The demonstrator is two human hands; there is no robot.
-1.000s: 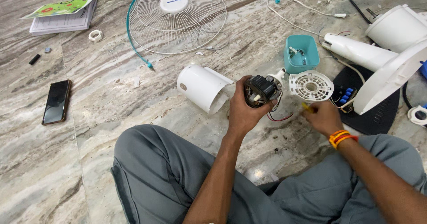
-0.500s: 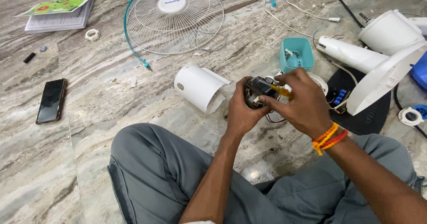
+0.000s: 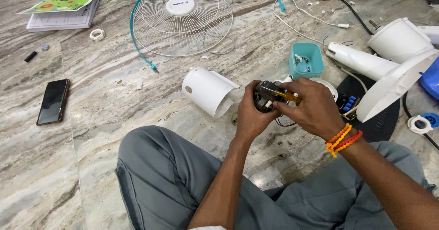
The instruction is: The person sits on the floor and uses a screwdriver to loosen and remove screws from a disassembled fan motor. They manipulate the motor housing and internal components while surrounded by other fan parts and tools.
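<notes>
Up close — boxy dark metal motor (image 3: 266,96); yellow-handled screwdriver (image 3: 287,95)

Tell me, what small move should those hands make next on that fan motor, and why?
Probably turn the screwdriver. The left hand grips the small dark motor, and the right hand has the yellow-handled tool's tip set against it, so a steady twist seems the likely step.
</notes>
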